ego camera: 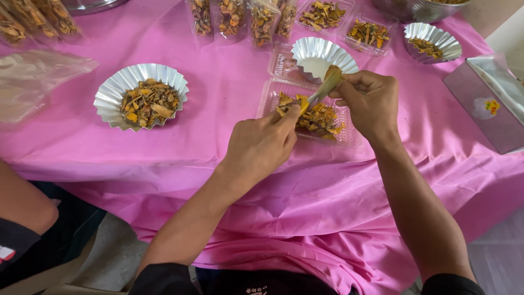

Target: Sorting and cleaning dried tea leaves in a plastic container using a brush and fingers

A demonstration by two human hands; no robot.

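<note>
My right hand [370, 101] grips the handle of a small wooden spoon [326, 86] that slants down toward a clear plastic tray [268, 97] holding dried yellow-brown herb pieces [319, 119]. My left hand [261, 145] pinches a yellow piece at the spoon's tip, just above the tray's near left side. Both hands hover over the pink tablecloth [218, 109]. An empty silver fluted foil cup [319, 54] stands right behind the tray.
A foil cup [141, 95] filled with dried pieces sits at the left. Several filled clear bags [240, 16] and trays [368, 34] line the back, beside another foil cup [432, 41]. Flat foil pouches [491, 101] lie at the right. Another person's arm [22, 202] shows at lower left.
</note>
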